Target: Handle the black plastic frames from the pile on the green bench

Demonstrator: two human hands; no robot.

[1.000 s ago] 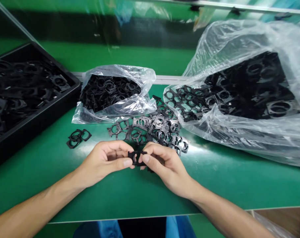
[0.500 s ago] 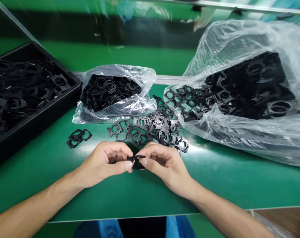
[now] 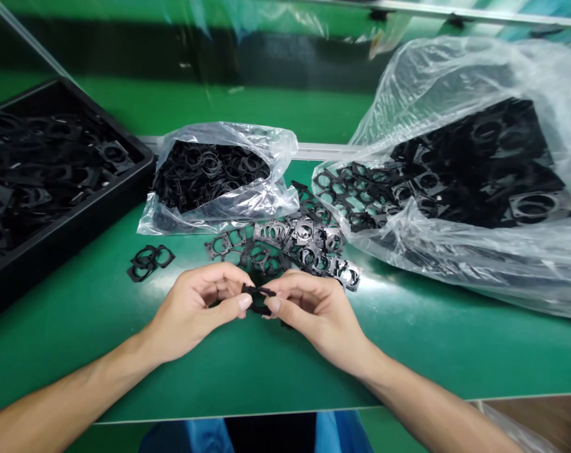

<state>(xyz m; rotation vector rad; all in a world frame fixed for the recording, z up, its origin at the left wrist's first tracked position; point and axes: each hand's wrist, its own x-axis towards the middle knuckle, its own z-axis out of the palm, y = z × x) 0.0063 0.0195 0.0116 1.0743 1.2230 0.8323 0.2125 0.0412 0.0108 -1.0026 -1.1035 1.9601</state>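
Between my hands is a small black plastic frame (image 3: 260, 308) with a round opening, held just above the green table. My left hand (image 3: 203, 305) pinches its left side between thumb and fingertips. On the other side, my right hand (image 3: 309, 305) grips it the same way. The fingers cover much of the part, and whether it is one piece or two put together I cannot tell. Just beyond the fingertips lies a loose pile of similar black frames (image 3: 309, 242). Several more frames (image 3: 148, 261) overlap in a small group to the left.
A black bin (image 3: 125, 173) full of black parts stands at the left. Behind the pile, a clear plastic bag (image 3: 261, 204) holds black rings. A larger clear bag (image 3: 422, 245) at the right spills frames onto the green table (image 3: 431, 352). A metal rail (image 3: 323, 151) runs along the back.
The black frame has tilted and moved slightly up in my fingers. Both hands stay pinched on it. Bags, bin and pile look unmoved.
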